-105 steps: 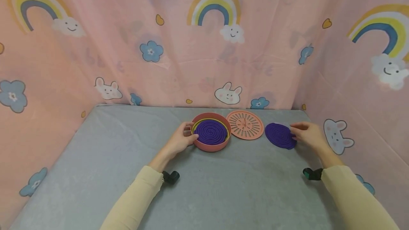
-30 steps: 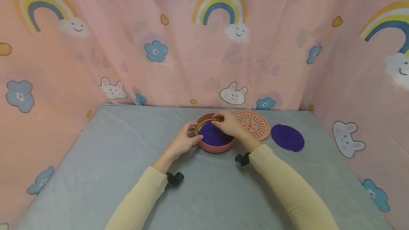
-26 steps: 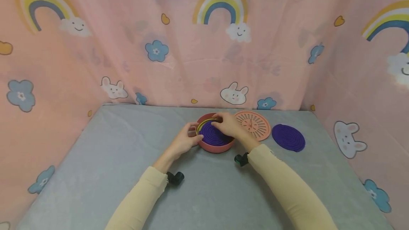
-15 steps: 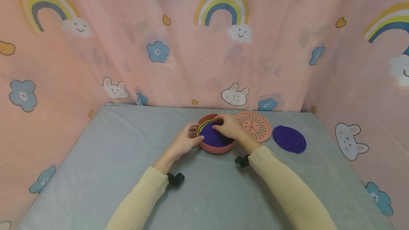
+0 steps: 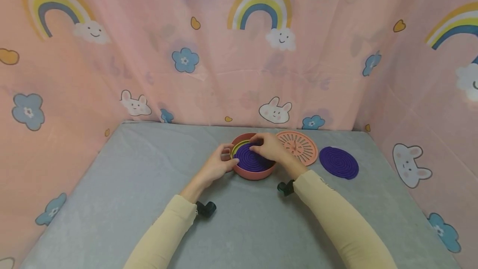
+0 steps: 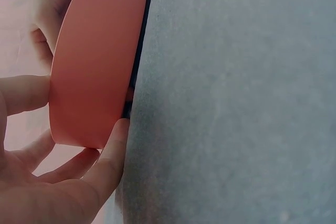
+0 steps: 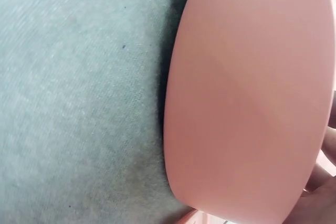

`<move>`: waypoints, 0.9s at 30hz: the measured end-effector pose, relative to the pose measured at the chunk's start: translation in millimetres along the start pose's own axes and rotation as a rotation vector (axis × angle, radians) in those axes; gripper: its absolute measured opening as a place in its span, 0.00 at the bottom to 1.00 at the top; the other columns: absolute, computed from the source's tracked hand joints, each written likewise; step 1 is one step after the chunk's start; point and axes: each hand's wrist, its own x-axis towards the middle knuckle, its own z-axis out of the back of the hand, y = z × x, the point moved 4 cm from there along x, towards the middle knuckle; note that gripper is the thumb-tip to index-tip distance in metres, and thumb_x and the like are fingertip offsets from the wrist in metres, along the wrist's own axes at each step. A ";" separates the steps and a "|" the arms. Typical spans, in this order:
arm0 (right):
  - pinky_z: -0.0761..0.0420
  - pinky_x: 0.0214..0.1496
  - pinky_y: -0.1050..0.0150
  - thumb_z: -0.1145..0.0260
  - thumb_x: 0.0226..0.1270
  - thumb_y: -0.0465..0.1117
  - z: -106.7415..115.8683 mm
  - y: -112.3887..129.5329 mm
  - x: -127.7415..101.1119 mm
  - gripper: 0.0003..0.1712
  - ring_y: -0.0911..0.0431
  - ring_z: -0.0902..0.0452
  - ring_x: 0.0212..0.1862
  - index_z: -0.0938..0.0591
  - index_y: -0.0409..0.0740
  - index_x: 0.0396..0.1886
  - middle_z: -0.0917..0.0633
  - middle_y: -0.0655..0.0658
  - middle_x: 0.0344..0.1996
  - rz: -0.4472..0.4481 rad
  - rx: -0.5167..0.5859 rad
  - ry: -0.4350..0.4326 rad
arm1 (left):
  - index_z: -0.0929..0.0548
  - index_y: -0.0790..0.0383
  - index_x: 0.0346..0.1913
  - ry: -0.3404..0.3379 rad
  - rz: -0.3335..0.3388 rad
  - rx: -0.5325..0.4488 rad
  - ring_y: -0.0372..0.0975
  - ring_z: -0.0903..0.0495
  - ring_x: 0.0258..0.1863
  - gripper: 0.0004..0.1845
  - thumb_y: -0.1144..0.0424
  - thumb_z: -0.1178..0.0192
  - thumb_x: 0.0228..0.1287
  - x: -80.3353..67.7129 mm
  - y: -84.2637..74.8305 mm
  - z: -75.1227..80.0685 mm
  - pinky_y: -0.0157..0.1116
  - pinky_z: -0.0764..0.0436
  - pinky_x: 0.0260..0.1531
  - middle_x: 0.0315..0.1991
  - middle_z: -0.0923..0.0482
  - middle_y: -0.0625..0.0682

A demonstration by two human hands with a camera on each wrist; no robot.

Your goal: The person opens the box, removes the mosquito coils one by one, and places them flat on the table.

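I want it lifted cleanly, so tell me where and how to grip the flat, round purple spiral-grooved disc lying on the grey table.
Likely best pinched at its right rim, coming in from the right: the purple disc lies flat and thin on the table, so only its edge offers a hold, and the round, slotted salmon-pink disc sits close on its left.

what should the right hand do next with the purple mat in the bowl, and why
Probably lift the purple mat out of the bowl: the right hand reaches in over it, though whether it pinches it is hard to tell, and the left hand holds the bowl's side. A second mat already lies flat on the table.
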 end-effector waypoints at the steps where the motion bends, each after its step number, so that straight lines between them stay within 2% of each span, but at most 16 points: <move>1: 0.26 0.59 0.51 0.34 0.64 0.42 0.6 0.6 -0.3 0.17 0.50 0.24 0.53 0.18 0.42 0.52 0.18 0.44 0.49 0.002 0.015 0.000 | 0.36 0.56 0.68 0.000 0.001 -0.002 0.49 0.31 0.62 0.31 0.60 0.38 0.64 -0.1 -0.2 -0.1 0.40 0.20 0.47 0.66 0.38 0.59; 6: 0.24 0.56 0.52 0.34 0.64 0.40 4.7 2.6 0.2 0.17 0.49 0.23 0.51 0.18 0.41 0.51 0.17 0.42 0.47 0.020 0.095 -0.015 | 0.35 0.54 0.66 -0.013 -0.006 0.007 0.48 0.30 0.61 0.29 0.60 0.37 0.64 2.6 3.0 -0.1 0.40 0.19 0.46 0.64 0.37 0.57; 10: 0.23 0.55 0.53 0.34 0.64 0.40 10.4 -0.1 0.4 0.16 0.50 0.22 0.51 0.19 0.43 0.51 0.17 0.42 0.47 -0.003 0.139 -0.013 | 0.34 0.53 0.66 -0.025 -0.010 0.028 0.48 0.30 0.60 0.30 0.59 0.37 0.63 3.4 3.9 0.4 0.40 0.19 0.46 0.64 0.36 0.57; 14: 0.23 0.55 0.53 0.34 0.64 0.41 17.9 -1.5 -0.9 0.15 0.50 0.22 0.51 0.19 0.45 0.51 0.17 0.44 0.47 -0.029 0.146 0.006 | 0.34 0.52 0.66 -0.030 -0.007 0.043 0.48 0.30 0.61 0.30 0.58 0.36 0.63 3.3 4.6 0.7 0.40 0.19 0.46 0.64 0.36 0.56; 20: 0.24 0.56 0.52 0.35 0.64 0.39 26.2 0.1 -4.2 0.10 0.49 0.24 0.52 0.16 0.44 0.45 0.18 0.45 0.47 -0.023 0.160 0.057 | 0.34 0.51 0.66 -0.031 0.006 0.042 0.48 0.30 0.61 0.30 0.57 0.36 0.63 3.0 5.1 1.4 0.41 0.20 0.48 0.64 0.36 0.55; 27: 0.25 0.57 0.51 0.35 0.64 0.37 31.8 2.1 -8.8 0.10 0.48 0.25 0.53 0.16 0.45 0.45 0.20 0.44 0.50 -0.053 0.208 0.097 | 0.34 0.51 0.66 -0.035 0.010 0.056 0.48 0.30 0.61 0.30 0.57 0.36 0.62 2.3 3.9 2.1 0.42 0.21 0.49 0.64 0.36 0.55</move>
